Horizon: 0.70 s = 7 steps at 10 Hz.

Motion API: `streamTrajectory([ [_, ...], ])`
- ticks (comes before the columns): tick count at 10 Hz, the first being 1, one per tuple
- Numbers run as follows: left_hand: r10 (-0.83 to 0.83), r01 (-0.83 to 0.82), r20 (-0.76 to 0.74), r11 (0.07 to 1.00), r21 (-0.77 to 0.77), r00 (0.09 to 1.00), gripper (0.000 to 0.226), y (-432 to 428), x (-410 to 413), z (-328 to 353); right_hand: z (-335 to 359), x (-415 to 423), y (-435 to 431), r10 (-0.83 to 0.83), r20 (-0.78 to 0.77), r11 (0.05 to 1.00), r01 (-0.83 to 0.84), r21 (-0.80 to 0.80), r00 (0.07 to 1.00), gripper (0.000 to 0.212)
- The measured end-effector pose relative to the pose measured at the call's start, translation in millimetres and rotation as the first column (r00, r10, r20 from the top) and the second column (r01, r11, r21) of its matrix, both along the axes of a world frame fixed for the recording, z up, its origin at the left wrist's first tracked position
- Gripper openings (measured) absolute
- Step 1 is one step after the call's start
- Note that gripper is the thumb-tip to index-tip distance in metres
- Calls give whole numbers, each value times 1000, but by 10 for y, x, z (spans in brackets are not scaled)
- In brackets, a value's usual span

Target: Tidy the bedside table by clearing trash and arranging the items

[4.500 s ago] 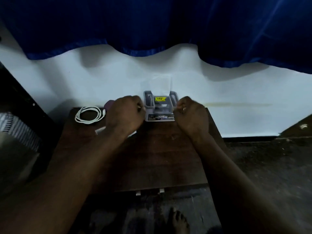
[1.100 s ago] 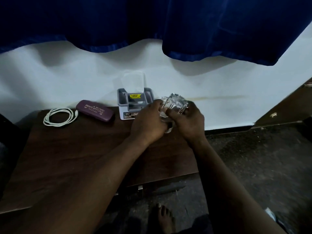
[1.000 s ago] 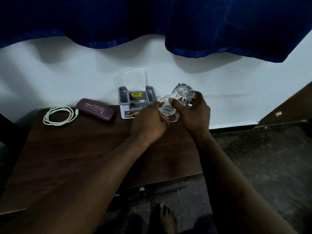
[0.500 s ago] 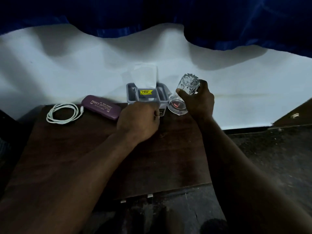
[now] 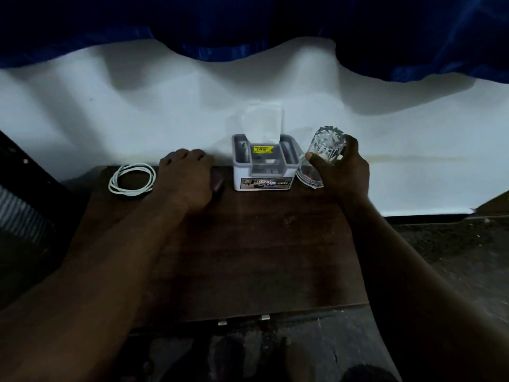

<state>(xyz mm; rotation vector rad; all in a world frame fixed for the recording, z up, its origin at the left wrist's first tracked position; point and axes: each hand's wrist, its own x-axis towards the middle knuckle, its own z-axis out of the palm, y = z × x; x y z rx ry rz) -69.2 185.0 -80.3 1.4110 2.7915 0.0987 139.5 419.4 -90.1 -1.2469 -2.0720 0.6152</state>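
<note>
In the head view, the dark wooden bedside table (image 5: 261,257) stands against a pale wall under a blue curtain (image 5: 248,23), and the items sit in a row along its far edge. The right hand (image 5: 344,172) is wrapped around a faceted clear glass (image 5: 323,155), thumb on the near side and fingers behind. The glass is tilted, heavy base up and mouth low, just right of the grey organiser box (image 5: 263,172). I cannot tell whether its rim touches the wood. The hold looks meant to set it down beside the box without knocking it. The left hand (image 5: 187,180) lies over a dark case (image 5: 217,181), fingers curled over its far edge, so only the case's right end shows. That grip probably serves to slide or square the case along the row. A coiled white cable (image 5: 131,179) sits at the far left, just beside that hand and untouched. No trash is visible on the table, so arranging seems to be the step in hand.
</note>
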Motion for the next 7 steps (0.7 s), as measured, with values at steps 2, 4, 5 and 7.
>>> streamTrajectory([
  [2,4,-4,-91,1000,-5,996,37,-38,-77,-57,-35,75,-145,-14,14,1000,14,0,1000,75],
  [4,71,-64,-92,995,71,993,38,16,-45,-155,-73,211,-344,-46,45,996,43,79,998,68],
  [5,69,-63,-67,994,87,995,53,19,-20,-122,3,233,-428,-52,45,994,48,99,998,67],
  [7,23,14,-113,948,318,993,65,43,101,111,141,237,-599,-16,-14,994,18,112,1000,57],
])
